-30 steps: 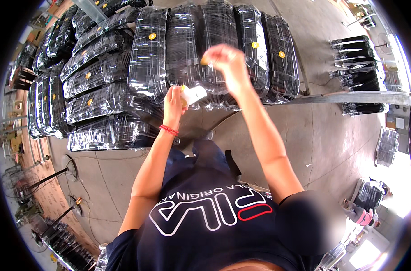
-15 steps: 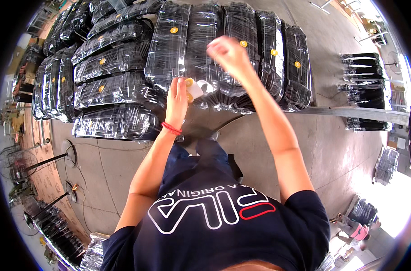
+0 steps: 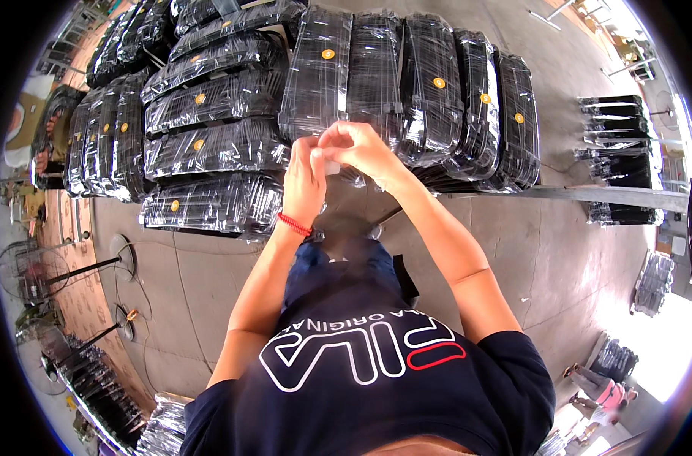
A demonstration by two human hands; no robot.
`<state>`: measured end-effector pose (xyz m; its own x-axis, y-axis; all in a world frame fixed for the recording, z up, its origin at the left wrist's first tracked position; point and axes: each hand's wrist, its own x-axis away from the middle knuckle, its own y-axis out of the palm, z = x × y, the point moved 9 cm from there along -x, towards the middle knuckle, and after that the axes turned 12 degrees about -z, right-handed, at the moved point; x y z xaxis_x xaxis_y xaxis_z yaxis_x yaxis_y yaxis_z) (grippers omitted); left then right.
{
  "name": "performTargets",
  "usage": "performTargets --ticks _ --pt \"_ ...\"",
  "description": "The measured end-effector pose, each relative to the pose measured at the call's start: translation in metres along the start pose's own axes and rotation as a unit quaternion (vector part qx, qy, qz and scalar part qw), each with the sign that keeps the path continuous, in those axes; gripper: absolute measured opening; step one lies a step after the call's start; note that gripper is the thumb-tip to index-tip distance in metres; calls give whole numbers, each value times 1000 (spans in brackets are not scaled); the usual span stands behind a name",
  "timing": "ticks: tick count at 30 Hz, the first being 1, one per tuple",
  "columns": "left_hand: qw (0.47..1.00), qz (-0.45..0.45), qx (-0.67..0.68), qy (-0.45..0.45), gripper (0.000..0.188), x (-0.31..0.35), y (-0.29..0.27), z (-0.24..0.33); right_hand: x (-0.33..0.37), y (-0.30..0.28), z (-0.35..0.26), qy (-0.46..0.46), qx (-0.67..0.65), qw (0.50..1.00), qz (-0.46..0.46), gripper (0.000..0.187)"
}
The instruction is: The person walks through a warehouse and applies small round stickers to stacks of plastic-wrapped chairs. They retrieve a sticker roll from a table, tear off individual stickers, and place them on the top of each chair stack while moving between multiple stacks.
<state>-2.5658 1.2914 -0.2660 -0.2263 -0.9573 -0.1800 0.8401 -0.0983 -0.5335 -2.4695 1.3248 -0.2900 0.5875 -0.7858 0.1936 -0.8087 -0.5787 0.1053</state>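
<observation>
My left hand (image 3: pixel 304 186), with a red beaded bracelet at the wrist, is closed on a sticker roll (image 3: pixel 332 166). Only a small white part of the roll shows between my hands. My right hand (image 3: pixel 367 154) meets it there, thumb and forefinger pinched together at the roll; whether a sticker is between these fingertips is too small to tell. Just beyond my hands stands a row of black bundles (image 3: pixel 372 72) wrapped in shiny clear film. Round orange stickers (image 3: pixel 328 54) show on several of them.
More wrapped bundles (image 3: pixel 217 118) lie stacked at the left. A metal rail (image 3: pixel 589 196) runs rightward from the row. Standing fans (image 3: pixel 38 277) with cables on the floor are at the far left. Black bundles (image 3: pixel 616 156) stand at the right, and a person (image 3: pixel 608 394) is at the lower right.
My right hand has come back from over the bundles to meet my left hand at the roll. The view has shifted, so the bundles appear farther right.
</observation>
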Motion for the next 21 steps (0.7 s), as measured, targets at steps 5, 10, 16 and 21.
performTargets --ticks 5,10,16,21 --pt "996 -17 45 -75 32 6 -6 -25 -2 -21 -31 -114 -50 988 96 4" --pt "988 4 133 -78 46 12 -5 -43 -46 -145 -13 -62 122 957 257 10" --pt "957 -16 248 -151 45 25 2 -77 -80 -190 5 19 410 840 355 9" --pt "956 17 261 -132 43 35 -5 -88 -83 -138 -6 33 637 690 342 36"
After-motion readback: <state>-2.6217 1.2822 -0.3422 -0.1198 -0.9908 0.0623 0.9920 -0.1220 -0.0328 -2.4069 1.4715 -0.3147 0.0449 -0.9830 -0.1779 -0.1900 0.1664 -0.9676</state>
